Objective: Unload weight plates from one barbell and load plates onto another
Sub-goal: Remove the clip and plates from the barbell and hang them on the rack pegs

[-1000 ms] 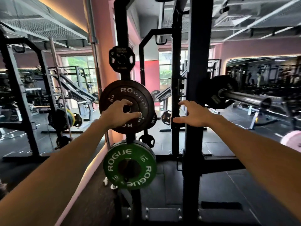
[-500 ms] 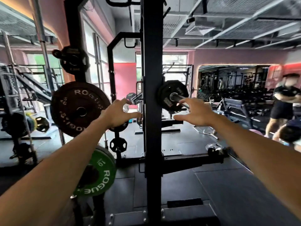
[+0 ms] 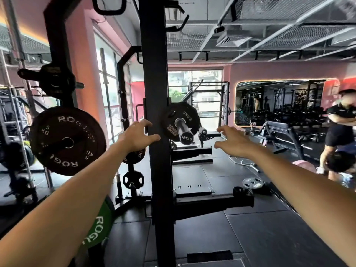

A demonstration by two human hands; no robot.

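Both my arms are stretched out toward the rack. My left hand [image 3: 139, 135] is spread with fingers loosely curved, holding nothing, thumb and fingertips right at the left edge of the black upright [image 3: 156, 116]; can't tell if they actually touch it. My right hand [image 3: 232, 142] is also spread wide and empty, hovering in the air to the right of the barbell sleeve [image 3: 184, 132], apart from it. The sleeve points at me, end cap reads 1500LB, and one small black plate [image 3: 169, 120] marked 2.5KG sits on it, just right of the upright. On the left, a black Rogue 5 kg bumper plate [image 3: 66, 140] hangs on a storage peg, a smaller black plate [image 3: 55, 80] on the peg above it, and a green Rogue plate [image 3: 97, 228] low down, mostly hidden behind my left forearm. A small grey plate [image 3: 252, 183] lies flat on the floor mat right of the rack, near the end of the safety arm [image 3: 212, 204]. A person [image 3: 342, 128] stands at the far right with arms folded.
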